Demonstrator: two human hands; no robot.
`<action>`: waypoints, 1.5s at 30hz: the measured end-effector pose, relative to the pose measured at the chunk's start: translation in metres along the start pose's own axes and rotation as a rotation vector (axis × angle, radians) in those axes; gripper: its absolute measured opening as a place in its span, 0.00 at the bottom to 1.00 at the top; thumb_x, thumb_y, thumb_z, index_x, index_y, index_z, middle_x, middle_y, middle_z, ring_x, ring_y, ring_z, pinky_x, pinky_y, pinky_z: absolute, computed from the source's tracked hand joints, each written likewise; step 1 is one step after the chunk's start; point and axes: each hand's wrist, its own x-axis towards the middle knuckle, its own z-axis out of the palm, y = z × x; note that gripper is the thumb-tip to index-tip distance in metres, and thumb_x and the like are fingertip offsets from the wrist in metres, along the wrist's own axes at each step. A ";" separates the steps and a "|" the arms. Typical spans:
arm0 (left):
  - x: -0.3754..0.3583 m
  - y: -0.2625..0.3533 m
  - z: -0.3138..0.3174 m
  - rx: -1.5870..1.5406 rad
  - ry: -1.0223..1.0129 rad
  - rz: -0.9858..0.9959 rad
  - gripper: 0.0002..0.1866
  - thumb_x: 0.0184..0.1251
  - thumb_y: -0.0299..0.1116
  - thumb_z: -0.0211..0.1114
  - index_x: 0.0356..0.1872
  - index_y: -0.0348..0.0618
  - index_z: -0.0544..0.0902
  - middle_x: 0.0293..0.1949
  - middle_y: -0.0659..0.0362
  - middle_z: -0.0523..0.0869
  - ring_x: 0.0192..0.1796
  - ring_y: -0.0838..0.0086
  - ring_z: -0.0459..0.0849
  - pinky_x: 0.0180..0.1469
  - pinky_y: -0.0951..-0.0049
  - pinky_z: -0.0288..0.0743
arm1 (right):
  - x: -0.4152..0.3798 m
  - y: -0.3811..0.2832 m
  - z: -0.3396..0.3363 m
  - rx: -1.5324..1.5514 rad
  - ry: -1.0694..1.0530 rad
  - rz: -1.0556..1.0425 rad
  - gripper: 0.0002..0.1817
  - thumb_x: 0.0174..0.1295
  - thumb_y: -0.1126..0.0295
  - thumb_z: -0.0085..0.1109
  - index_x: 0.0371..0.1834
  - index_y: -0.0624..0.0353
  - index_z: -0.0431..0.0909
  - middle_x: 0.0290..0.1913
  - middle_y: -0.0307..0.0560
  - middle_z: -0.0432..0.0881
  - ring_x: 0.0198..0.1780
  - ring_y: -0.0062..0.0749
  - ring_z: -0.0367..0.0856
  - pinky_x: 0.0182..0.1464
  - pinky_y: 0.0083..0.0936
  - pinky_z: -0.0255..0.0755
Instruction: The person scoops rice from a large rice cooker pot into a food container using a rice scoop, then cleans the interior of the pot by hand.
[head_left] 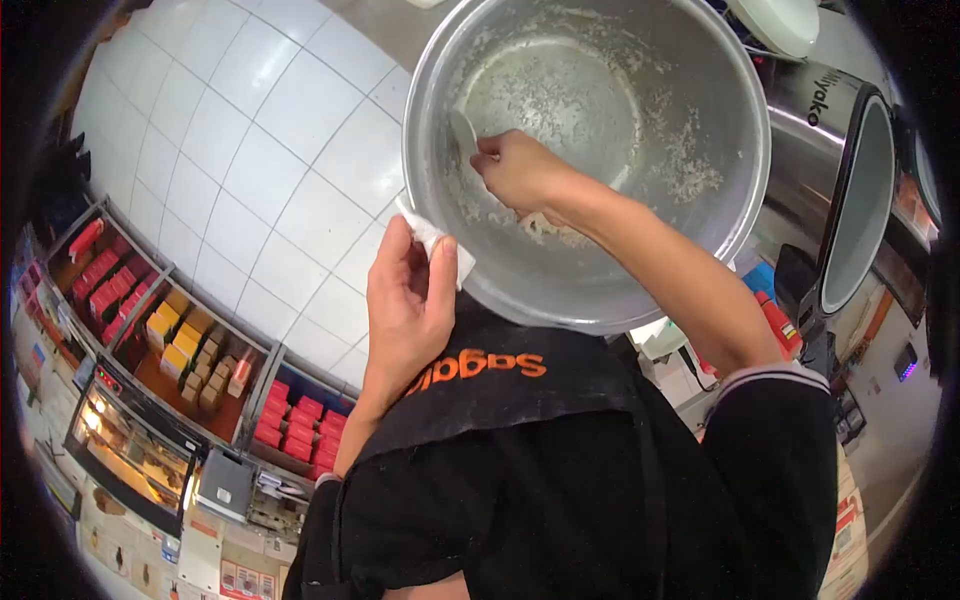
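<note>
A large round metal pot (590, 290) stands in front of me, with pale residue stuck to its inner wall and bottom. Inside it, near the left wall, my right hand (520, 172) is closed on a pale, flat, rounded scraper (463, 133). White scraps of residue (550, 228) lie below that hand. Outside the pot's lower left rim, my left hand (410, 290) pinches a crumpled white cloth or paper (432, 238) between thumb and fingers.
White tiles (270, 130) cover the surface to the left. Beyond them are compartments with red boxes (300, 425) and yellow boxes (180, 335). A steel Miyako container (815, 150) stands right of the pot, near a red bottle (778, 322).
</note>
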 end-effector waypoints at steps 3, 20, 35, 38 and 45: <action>0.000 0.007 -0.001 0.025 0.030 -0.035 0.06 0.71 0.23 0.55 0.46 0.34 0.73 0.34 0.64 0.77 0.36 0.87 0.71 0.37 0.85 0.65 | -0.038 0.011 -0.019 -0.134 -0.135 -0.173 0.19 0.70 0.64 0.46 0.57 0.63 0.77 0.33 0.51 0.83 0.33 0.29 0.78 0.40 0.30 0.72; 0.001 0.013 -0.003 0.007 -0.048 -0.096 0.14 0.72 0.24 0.53 0.56 0.34 0.71 0.40 0.63 0.79 0.38 0.86 0.73 0.39 0.85 0.67 | -0.063 0.019 -0.013 -0.372 -0.111 -0.327 0.14 0.66 0.66 0.49 0.47 0.64 0.78 0.30 0.65 0.80 0.36 0.59 0.80 0.41 0.42 0.71; 0.004 0.008 0.000 -0.031 -0.045 -0.031 0.14 0.72 0.22 0.53 0.56 0.33 0.72 0.44 0.61 0.80 0.45 0.83 0.76 0.48 0.81 0.68 | 0.010 -0.001 -0.012 -0.830 0.305 -0.233 0.23 0.63 0.73 0.47 0.60 0.73 0.68 0.40 0.62 0.83 0.45 0.53 0.84 0.43 0.40 0.79; -0.002 0.001 0.005 -0.082 -0.010 -0.016 0.13 0.72 0.22 0.54 0.56 0.34 0.72 0.42 0.62 0.80 0.42 0.84 0.75 0.44 0.82 0.68 | -0.018 0.034 0.008 -0.913 -0.085 -0.414 0.23 0.59 0.75 0.49 0.60 0.69 0.70 0.42 0.62 0.83 0.46 0.52 0.83 0.48 0.42 0.77; 0.007 -0.003 -0.002 -0.079 -0.039 0.001 0.13 0.73 0.25 0.54 0.54 0.32 0.72 0.44 0.59 0.81 0.45 0.81 0.76 0.46 0.80 0.69 | -0.006 0.016 -0.086 -0.980 0.287 -0.076 0.23 0.58 0.76 0.48 0.60 0.58 0.74 0.44 0.62 0.83 0.45 0.53 0.84 0.44 0.43 0.78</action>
